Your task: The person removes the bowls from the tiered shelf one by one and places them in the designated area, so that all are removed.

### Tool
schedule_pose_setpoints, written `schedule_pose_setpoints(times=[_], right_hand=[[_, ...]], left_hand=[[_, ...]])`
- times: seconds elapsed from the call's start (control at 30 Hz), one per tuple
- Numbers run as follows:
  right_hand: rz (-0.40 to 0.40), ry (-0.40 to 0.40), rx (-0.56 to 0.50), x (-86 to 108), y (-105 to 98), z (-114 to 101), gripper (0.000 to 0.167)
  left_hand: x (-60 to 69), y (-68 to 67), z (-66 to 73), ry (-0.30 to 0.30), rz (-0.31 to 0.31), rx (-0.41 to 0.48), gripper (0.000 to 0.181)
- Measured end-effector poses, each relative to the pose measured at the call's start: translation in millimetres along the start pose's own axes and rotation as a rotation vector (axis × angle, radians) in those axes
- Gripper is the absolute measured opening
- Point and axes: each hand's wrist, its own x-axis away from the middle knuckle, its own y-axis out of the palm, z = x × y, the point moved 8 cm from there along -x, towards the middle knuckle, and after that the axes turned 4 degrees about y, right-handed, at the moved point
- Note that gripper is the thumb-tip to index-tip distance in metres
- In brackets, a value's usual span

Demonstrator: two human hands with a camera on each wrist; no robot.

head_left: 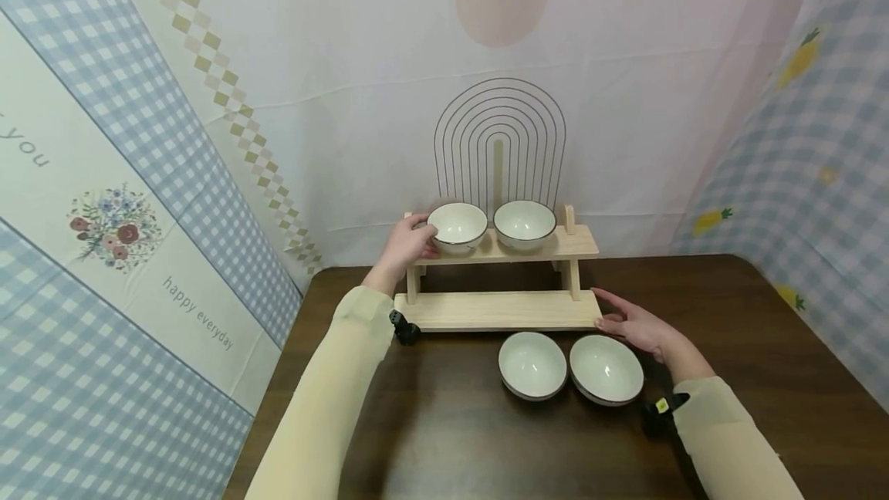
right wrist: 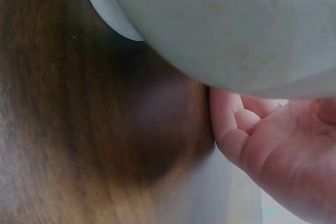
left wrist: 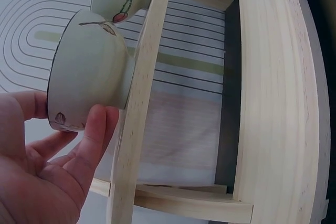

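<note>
On the upper tier of a wooden display stand [head_left: 496,309] sit two white bowls with dark rims. My left hand [head_left: 408,241] holds the left bowl [head_left: 458,221], its thumb at the rim and its fingers [left wrist: 97,129] against the lower side. Painted sprigs show on that bowl's outside in the left wrist view. The right bowl [head_left: 524,222] stands close beside it. At the right end of the lower tier, my right hand [head_left: 639,326] grips the board's end between thumb and fingers; in the right wrist view a bowl [right wrist: 236,35] partly hides the hand.
Two more white bowls, a left one [head_left: 532,366] and a right one [head_left: 606,370], stand side by side on the dark wooden table [head_left: 430,430] before the stand. A printed cloth [head_left: 361,160] hangs behind. Black wrist cameras sit near both cuffs.
</note>
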Motion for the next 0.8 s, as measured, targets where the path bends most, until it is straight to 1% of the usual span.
schedule_pose_setpoints(times=[0.3,0.53,0.7,0.8], right_hand=[[-0.002,0.001,-0.002,-2.0,-1.3,3.0,0.085],[-0.013,-0.004,0.011,-13.0,-9.6,2.2,0.084],[-0.028,-0.013,0.028,-21.2,-15.2,1.4,0.083],[-0.028,-0.015,0.030,-22.6,-15.7,2.2,0.083]], left_hand=[[0.8,1.0,-0.1,0.009,0.011,0.032,0.060],[-5.1,2.4,-2.7,0.001,0.032,0.066,0.060],[-9.1,3.9,-2.7,0.004,0.041,0.066,0.060],[-9.4,4.4,-1.7,0.013,0.040,0.057,0.059]])
